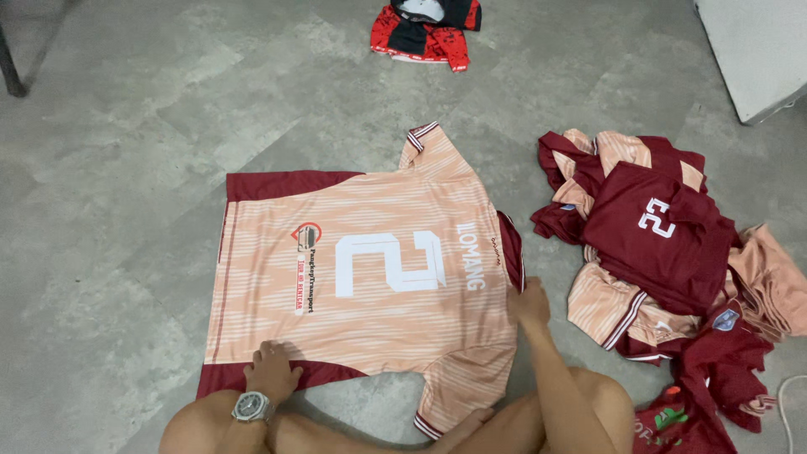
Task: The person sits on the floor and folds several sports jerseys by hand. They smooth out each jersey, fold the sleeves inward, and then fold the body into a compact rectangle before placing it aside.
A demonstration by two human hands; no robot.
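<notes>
A peach and maroon sports jersey point(370, 277) lies spread flat on the grey floor, back side up, with a large white number and lettering. My left hand point(271, 370), with a wristwatch, presses flat on the jersey's near edge by the maroon side panel. Farther right, my right hand point(528, 301) rests on the jersey's collar end, fingers spread on the cloth. Neither hand grips anything. My bare knees show at the bottom of the view.
A heap of several peach and maroon jerseys and shorts point(664, 244) lies to the right. A red and black garment point(427, 32) sits at the far top. A white box corner point(756, 50) stands top right, a dark chair leg point(10, 71) top left.
</notes>
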